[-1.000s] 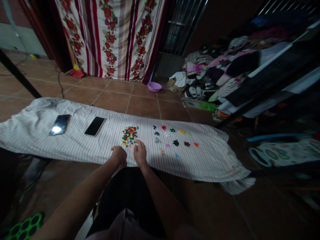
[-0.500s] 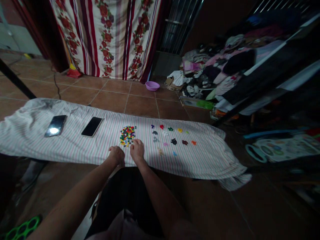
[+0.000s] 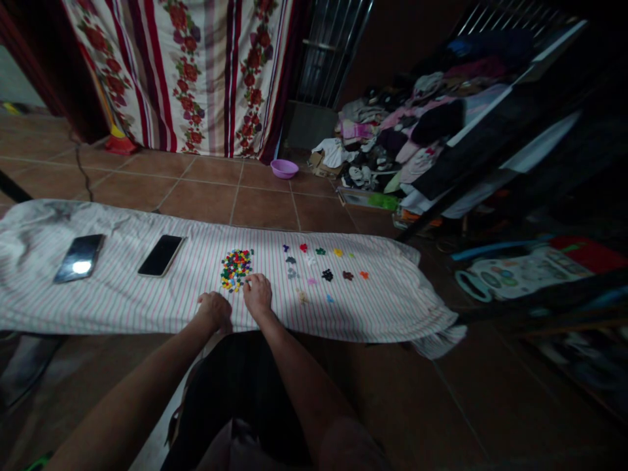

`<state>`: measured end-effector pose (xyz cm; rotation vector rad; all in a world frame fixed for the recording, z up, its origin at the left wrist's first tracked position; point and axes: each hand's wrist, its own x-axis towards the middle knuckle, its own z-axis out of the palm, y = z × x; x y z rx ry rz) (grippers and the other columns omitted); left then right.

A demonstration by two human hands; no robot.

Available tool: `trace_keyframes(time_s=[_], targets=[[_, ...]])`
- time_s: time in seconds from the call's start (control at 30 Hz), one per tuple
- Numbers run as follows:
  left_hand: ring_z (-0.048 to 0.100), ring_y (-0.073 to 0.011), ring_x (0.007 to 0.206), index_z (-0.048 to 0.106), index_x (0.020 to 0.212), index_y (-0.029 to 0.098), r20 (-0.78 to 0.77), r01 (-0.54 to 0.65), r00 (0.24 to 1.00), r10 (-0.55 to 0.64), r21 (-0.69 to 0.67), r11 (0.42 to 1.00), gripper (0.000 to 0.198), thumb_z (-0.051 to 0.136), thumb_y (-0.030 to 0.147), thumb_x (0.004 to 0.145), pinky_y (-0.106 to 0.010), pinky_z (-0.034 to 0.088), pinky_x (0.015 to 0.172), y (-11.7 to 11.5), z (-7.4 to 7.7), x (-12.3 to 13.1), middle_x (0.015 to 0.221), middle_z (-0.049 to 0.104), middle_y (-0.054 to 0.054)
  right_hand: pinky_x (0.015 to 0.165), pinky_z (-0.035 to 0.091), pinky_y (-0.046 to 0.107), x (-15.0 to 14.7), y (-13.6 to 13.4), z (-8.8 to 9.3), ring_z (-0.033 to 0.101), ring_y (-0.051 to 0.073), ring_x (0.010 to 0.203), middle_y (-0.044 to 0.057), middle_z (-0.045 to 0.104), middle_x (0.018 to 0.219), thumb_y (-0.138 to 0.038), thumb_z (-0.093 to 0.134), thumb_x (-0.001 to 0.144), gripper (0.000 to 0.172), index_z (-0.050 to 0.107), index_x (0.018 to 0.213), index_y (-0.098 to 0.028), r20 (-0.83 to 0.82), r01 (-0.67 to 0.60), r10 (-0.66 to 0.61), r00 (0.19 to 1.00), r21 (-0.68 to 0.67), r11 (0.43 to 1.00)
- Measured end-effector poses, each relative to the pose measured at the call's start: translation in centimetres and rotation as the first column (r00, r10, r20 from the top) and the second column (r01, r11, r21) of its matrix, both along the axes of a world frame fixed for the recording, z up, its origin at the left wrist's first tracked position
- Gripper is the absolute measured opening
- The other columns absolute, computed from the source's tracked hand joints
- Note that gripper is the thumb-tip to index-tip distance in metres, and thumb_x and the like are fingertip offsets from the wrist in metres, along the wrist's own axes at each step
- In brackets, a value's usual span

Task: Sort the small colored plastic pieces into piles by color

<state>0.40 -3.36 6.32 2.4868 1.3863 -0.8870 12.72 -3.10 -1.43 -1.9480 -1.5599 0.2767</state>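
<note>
A mixed pile of small, many-coloured pieces (image 3: 236,269) lies on the striped cloth in front of me; they are too small to name. At the pile's right edge is my right hand (image 3: 258,294), its fingers bent together with the tips by the pieces. Whatever it may hold is hidden. My left hand (image 3: 214,310) rests curled on the cloth below the pile, and its inner side does not show. To the right, little groups sorted by colour include black pieces (image 3: 327,275), red pieces (image 3: 303,248), yellow pieces (image 3: 338,252) and brown pieces (image 3: 348,275).
The striped cloth (image 3: 392,307) covers a long narrow surface. Two phones lie at left, a dark phone (image 3: 161,255) and a shiny phone (image 3: 79,258). Beyond are a purple basin (image 3: 284,169) on the tiled floor, a floral curtain (image 3: 210,78) and heaped clothes (image 3: 392,131).
The whole view has shifted, so the cloth and pieces sit further left. Both hands keep nearly the same places beside the pile, fingers still curled.
</note>
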Motion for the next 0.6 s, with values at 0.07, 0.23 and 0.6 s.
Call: trace_keyframes(time_s=[0.07, 0.23, 0.6], targets=[[0.059, -0.0370, 0.117, 0.073, 0.109, 0.019, 0.001, 0.000, 1.000, 0.000, 0.002, 1.000, 0.040, 0.073, 0.034, 0.072, -0.052, 0.049, 0.089, 0.0, 0.0, 0.0, 0.122, 0.068, -0.021, 0.095, 0.045, 0.031, 0.4, 0.2, 0.0, 0.061, 0.020, 0.101, 0.006, 0.070, 0.100, -0.012, 0.057, 0.084, 0.018, 0.068, 0.094, -0.021, -0.037, -0.004, 0.004, 0.999, 0.004, 1.000], [0.058, -0.0363, 0.118, 0.072, 0.110, 0.016, 0.002, 0.004, 1.000, -0.004, -0.006, 1.000, 0.044, 0.075, 0.033, 0.069, -0.052, 0.049, 0.090, 0.0, 0.1, -0.1, 0.123, 0.067, -0.021, 0.087, 0.050, 0.028, 2.0, 0.7, -0.1, 0.066, 0.016, 0.091, 0.002, 0.072, 0.095, -0.013, 0.055, 0.084, 0.017, 0.065, 0.094, -0.023, -0.171, -0.035, 0.029, 0.985, -0.030, 0.999], [0.059, -0.0369, 0.115, 0.074, 0.105, 0.019, -0.010, 0.007, 1.000, -0.008, -0.012, 1.000, 0.043, 0.078, 0.031, 0.064, -0.052, 0.049, 0.087, 0.3, -0.4, 0.1, 0.119, 0.068, -0.021, 0.072, 0.055, 0.027, 6.3, 2.0, -0.9, 0.065, 0.016, 0.082, 0.000, 0.068, 0.093, -0.015, 0.050, 0.080, 0.025, 0.064, 0.099, -0.025, -0.291, -0.018, 0.041, 0.956, 0.080, 0.997]])
